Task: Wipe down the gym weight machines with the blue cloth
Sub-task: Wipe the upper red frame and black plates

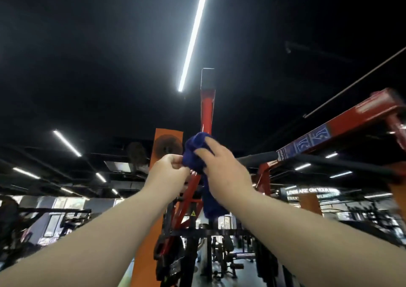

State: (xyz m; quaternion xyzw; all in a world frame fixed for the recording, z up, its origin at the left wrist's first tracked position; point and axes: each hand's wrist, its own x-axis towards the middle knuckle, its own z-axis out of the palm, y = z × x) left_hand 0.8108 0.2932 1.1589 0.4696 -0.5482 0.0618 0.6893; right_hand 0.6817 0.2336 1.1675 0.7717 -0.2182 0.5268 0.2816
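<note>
While both of our bare forearms reach up and forward, our left hand (170, 168) is curled nearly closed, its fingertips pinching one edge of the soft, dark blue cloth (197, 152). Our right hand (222, 166) lies with fingers spread partly open and pressed over the bunched cloth. Just behind those fingers, the cloth wraps around the glossy red metal upright post (207, 115) of a weight machine, and a loose tail hangs below our right palm.

We judge the wiping of this post to be under way; the next move likely calls for sliding the cloth along the post while keeping it snug.

We count two hands, one cloth and one post in hand. Right of our fingers runs one red crossbeam (342, 125); beyond our left fingers stands one orange pillar (168, 133). Farther machines blur, uncountable.
</note>
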